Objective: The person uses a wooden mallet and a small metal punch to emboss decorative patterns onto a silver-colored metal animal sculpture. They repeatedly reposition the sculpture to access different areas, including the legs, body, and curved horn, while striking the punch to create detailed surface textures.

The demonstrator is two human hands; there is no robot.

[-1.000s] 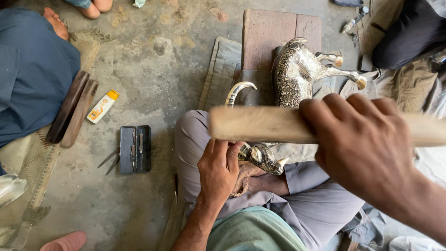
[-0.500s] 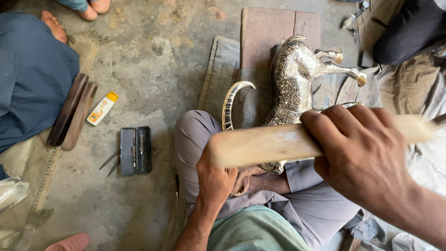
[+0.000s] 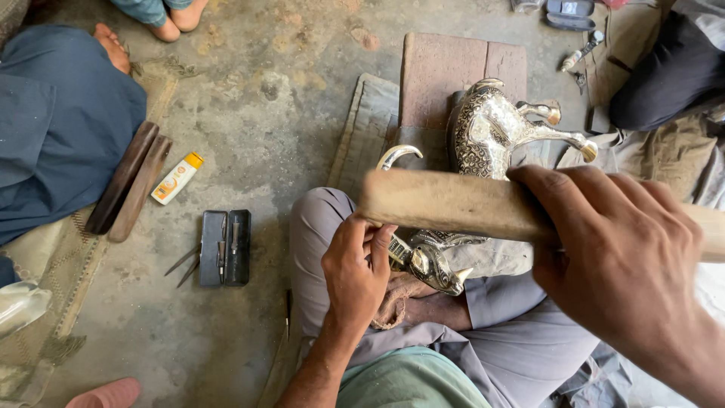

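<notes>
right hand (image 3: 627,257) grips wooden stick (image 3: 453,204), left hand (image 3: 355,268) clasps metal animal figure (image 3: 495,132) (bare concrete floor (image 3: 287,113)).

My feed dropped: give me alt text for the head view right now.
The right hand grips a wooden mallet above a silver engraved animal figurine on the person's lap; the left hand is at the figurine's head end. An open tool case lies on the concrete floor.
</notes>
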